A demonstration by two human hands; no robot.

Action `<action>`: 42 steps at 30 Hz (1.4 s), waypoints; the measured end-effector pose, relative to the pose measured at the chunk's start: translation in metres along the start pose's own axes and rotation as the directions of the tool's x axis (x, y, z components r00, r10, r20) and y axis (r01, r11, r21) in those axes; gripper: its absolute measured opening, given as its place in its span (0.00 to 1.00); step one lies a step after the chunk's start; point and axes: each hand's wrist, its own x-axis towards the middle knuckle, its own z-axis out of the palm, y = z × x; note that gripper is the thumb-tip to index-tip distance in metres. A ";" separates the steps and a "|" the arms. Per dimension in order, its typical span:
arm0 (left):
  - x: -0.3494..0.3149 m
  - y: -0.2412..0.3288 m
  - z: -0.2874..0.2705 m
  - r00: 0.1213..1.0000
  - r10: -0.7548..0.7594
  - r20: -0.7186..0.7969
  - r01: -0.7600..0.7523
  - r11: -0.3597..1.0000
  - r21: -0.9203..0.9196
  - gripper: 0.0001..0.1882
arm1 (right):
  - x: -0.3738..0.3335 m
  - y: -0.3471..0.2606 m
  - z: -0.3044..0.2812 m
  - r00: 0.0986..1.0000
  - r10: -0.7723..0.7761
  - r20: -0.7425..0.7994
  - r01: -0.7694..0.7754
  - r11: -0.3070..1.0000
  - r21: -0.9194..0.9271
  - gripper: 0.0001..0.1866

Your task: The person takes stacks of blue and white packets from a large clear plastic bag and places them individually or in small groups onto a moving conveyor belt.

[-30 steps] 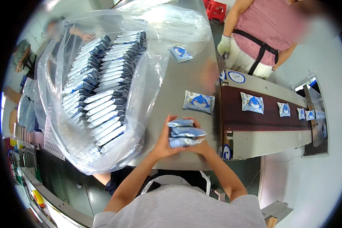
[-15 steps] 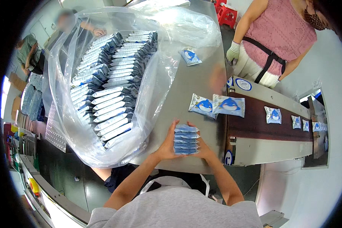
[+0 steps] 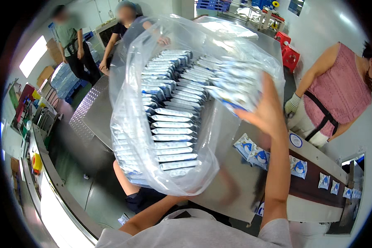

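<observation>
My right hand (image 3: 262, 109) grips a row of small white-and-blue sealed packets (image 3: 234, 84) at its right end, thumb below and fingers above. Motion blurs this row, held over the right side of a large clear plastic bag (image 3: 211, 169). Two columns of similar packets (image 3: 173, 136) stand closely stacked inside the bag, on the metal table. My left forearm reaches up to the bag's near edge; the bag hides my left hand and its fingers.
Loose packets (image 3: 260, 158) with a blue cartoon whale lie by the table's right edge. More lie along a brown conveyor belt (image 3: 314, 188). A person in a pink top (image 3: 339, 95) stands beyond it. Two other people stand at the far left. Red stools (image 3: 290, 58) are behind the table.
My view has turned left. The packets, held between both hands over the table before, are now in my right hand at the bag. My left hand has gone behind the bag's near edge.
</observation>
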 end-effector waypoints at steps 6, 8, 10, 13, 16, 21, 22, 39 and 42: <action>0.036 0.062 -0.066 0.998 -0.059 -0.023 0.062 0.987 0.149 0.27 | 0.042 -0.011 0.182 0.668 -0.182 0.722 0.394 0.909 -0.136 0.50; 0.038 0.067 -0.080 0.969 -0.213 0.124 0.199 0.973 0.116 0.27 | 0.046 -0.027 0.187 0.699 -0.124 0.704 0.317 0.936 -0.151 0.55; 0.039 0.070 -0.086 0.898 -0.333 0.289 0.319 0.943 0.095 0.27 | 0.031 -0.040 0.188 0.777 -0.060 0.627 0.217 0.960 -0.177 0.55; 0.023 0.044 -0.022 0.994 -0.096 -0.048 0.092 0.991 -0.094 0.28 | 0.016 -0.046 0.185 0.861 -0.103 0.498 0.216 0.961 -0.174 0.50; 0.017 0.025 -0.012 0.996 -0.050 -0.068 0.044 0.995 -0.088 0.28 | 0.014 -0.047 0.195 0.883 -0.123 0.454 0.212 0.966 -0.151 0.49; 0.041 0.062 -0.064 0.995 -0.049 -0.081 0.040 0.993 -0.111 0.27 | -0.005 -0.047 0.179 0.982 -0.150 0.113 0.143 0.987 0.072 0.42; 0.045 0.066 -0.065 0.996 -0.046 -0.080 0.036 0.992 -0.124 0.27 | -0.013 -0.045 0.159 0.994 -0.107 -0.022 0.109 0.983 0.144 0.37; 0.098 0.110 -0.049 0.994 -0.060 0.092 0.098 0.861 -0.498 0.19 | -0.273 0.288 -0.242 0.176 0.651 0.739 -0.367 0.740 -0.564 0.31; 0.127 0.118 -0.016 0.998 -0.044 0.053 0.068 0.751 -0.657 0.20 | -0.214 0.267 -0.193 0.171 0.483 0.859 -0.302 0.855 -0.421 0.37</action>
